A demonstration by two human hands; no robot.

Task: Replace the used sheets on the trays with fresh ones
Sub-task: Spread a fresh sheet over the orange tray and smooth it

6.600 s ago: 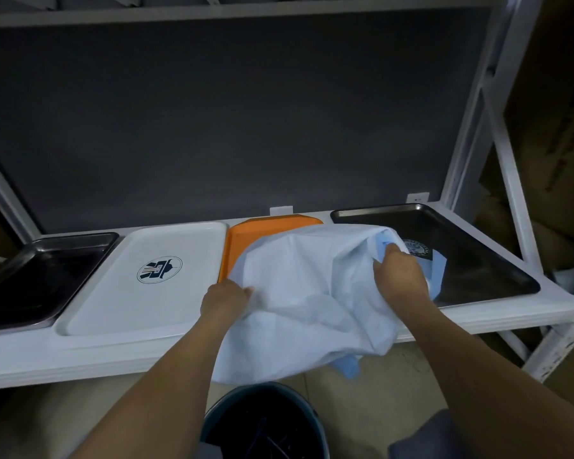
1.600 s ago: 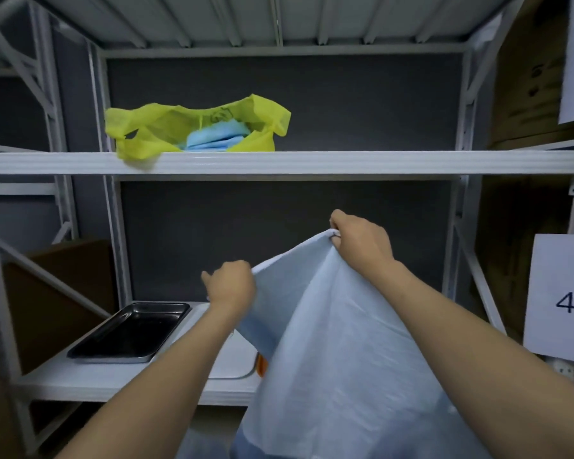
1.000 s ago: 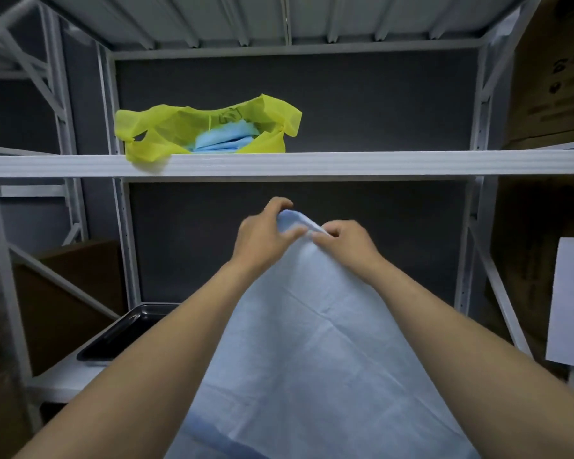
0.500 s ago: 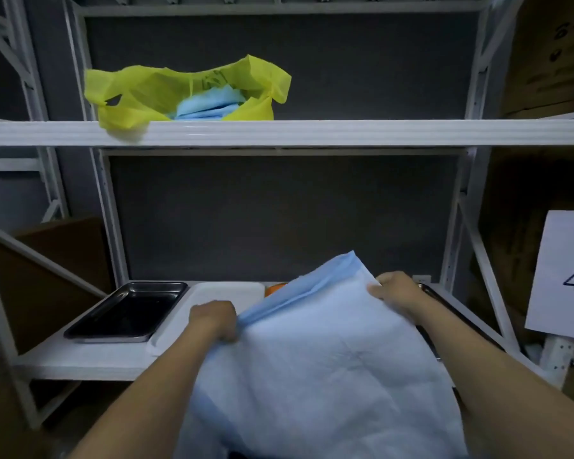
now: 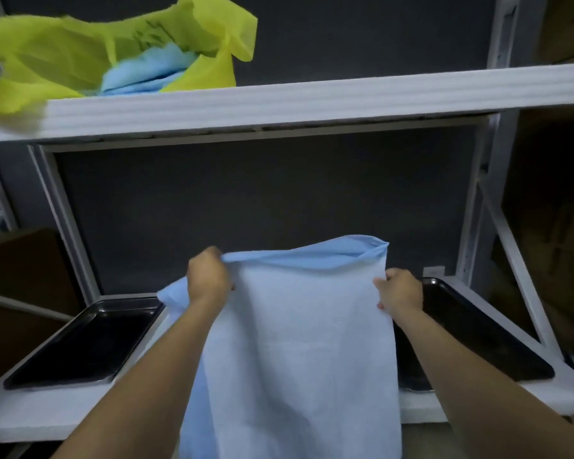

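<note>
I hold a light blue sheet (image 5: 299, 342) spread in front of me over the lower shelf. My left hand (image 5: 207, 276) grips its top edge at the left. At the right edge my right hand (image 5: 400, 293) grips the same sheet. The sheet hangs down past the shelf front and hides the middle trays. A dark metal tray (image 5: 83, 339) lies bare on the shelf at the left. Another dark metal tray (image 5: 478, 336) lies at the right, partly behind my right arm.
On the upper shelf (image 5: 312, 97) sits a yellow-green bag (image 5: 63, 54) with folded blue sheets (image 5: 150, 72) inside. White rack uprights (image 5: 67, 220) frame the bay. Brown cardboard boxes (image 5: 550, 226) stand beyond the rack at the right.
My hands have moved apart along the sheet's top edge and lowered it toward the trays. The view has tilted down and moved closer to the shelf.
</note>
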